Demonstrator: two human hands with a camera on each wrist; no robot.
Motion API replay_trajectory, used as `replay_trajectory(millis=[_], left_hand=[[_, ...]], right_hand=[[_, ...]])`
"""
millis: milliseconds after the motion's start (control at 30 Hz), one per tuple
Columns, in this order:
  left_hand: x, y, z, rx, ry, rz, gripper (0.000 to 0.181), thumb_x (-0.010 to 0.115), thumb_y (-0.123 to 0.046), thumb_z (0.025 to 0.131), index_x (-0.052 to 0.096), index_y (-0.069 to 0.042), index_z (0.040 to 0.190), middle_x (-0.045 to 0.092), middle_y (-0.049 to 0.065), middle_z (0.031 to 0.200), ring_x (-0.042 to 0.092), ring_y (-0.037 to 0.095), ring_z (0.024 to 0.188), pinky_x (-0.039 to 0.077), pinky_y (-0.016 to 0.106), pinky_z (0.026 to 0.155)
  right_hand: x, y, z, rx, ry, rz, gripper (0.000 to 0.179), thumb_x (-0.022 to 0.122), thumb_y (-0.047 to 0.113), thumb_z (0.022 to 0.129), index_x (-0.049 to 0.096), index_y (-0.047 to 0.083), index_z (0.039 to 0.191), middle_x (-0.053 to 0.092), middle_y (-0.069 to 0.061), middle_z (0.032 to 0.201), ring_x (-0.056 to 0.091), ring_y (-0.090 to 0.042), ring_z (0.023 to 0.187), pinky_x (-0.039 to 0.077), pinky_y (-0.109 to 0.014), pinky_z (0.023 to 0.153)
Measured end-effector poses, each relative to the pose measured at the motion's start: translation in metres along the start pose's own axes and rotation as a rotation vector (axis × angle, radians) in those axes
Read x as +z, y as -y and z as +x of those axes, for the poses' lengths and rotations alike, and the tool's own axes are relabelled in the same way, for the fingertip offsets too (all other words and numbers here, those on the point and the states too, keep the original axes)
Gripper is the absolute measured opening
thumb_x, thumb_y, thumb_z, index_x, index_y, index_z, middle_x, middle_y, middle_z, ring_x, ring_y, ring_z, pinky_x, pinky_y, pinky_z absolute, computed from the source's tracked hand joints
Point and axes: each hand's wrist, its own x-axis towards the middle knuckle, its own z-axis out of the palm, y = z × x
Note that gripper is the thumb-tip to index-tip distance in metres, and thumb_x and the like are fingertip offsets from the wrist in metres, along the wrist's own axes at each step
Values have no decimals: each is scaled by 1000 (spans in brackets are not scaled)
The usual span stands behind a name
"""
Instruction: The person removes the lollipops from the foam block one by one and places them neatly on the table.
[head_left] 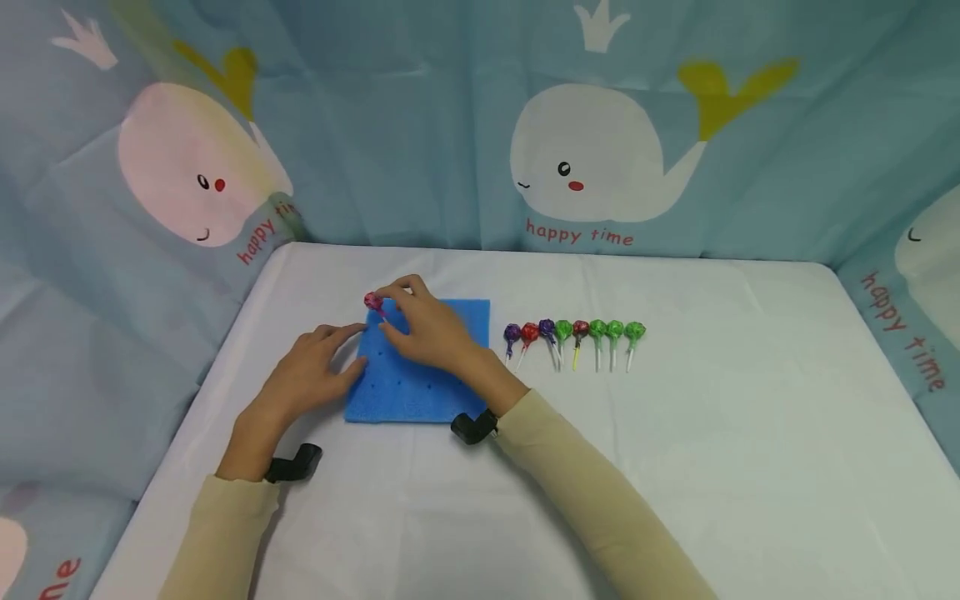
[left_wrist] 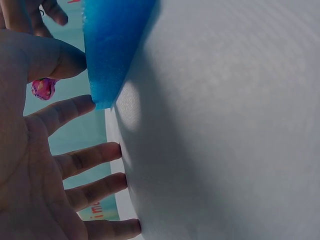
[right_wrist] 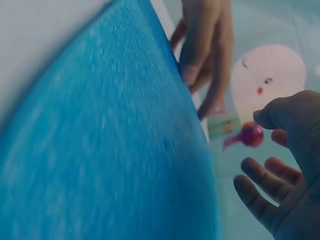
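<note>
A pink-and-red wrapped lollipop (head_left: 373, 301) appears to stand at the far left corner of a blue foam block (head_left: 420, 400), its stick's lower end hard to see. My right hand (head_left: 431, 329) is around it, with a fingertip close to the candy and the thumb apart from the other fingers. In the right wrist view, the thumb tip is right beside the lollipop (right_wrist: 251, 134), and the other fingers are spread. My left hand (head_left: 307, 371) touches the foam's left edge with thumb and index finger; the left wrist view shows its fingers spread out.
Several lollipops lie in a row right of the foam, among them a purple one (head_left: 512, 333), a red one (head_left: 529, 333) and a green one (head_left: 635, 331). Small holes dot the foam. A white cloth (head_left: 735, 450) covers the table, and a whale-print curtain (head_left: 420, 167) hangs behind.
</note>
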Motion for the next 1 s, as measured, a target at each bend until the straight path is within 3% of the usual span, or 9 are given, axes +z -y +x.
replay_trajectory(millis=[167,433,733,1000], left_hand=[[1,1,-6,6,2,-22,60,63,-35,103,49,-13,157,53,30,152,50,57,137,46,77,107],[-1,3,-6,3,-13,-17,62,62,-37,104,49,-11,158,53,30,152,50,56,137,46,77,106],[-2,1,-3,0,-7,-28,61,62,-36,104,49,-12,158,52,30,152,49,55,137,46,77,106],[-2,-1,-4,2,-7,-21,61,62,-34,103,49,-10,157,53,30,152,50,57,137,46,77,107]], right_hand=[[13,8,9,-33,9,-44,42,65,27,105,59,18,146,55,-4,142,68,-16,111,57,-21,83],[17,9,21,-45,-55,-96,44,66,24,104,60,18,147,60,-4,137,66,-13,109,59,-26,93],[15,9,18,-52,-109,-95,27,69,19,103,69,15,130,66,-4,123,68,-12,105,59,-22,96],[18,8,14,-87,-99,-36,23,71,11,101,69,12,124,64,-7,120,70,-17,107,58,-21,98]])
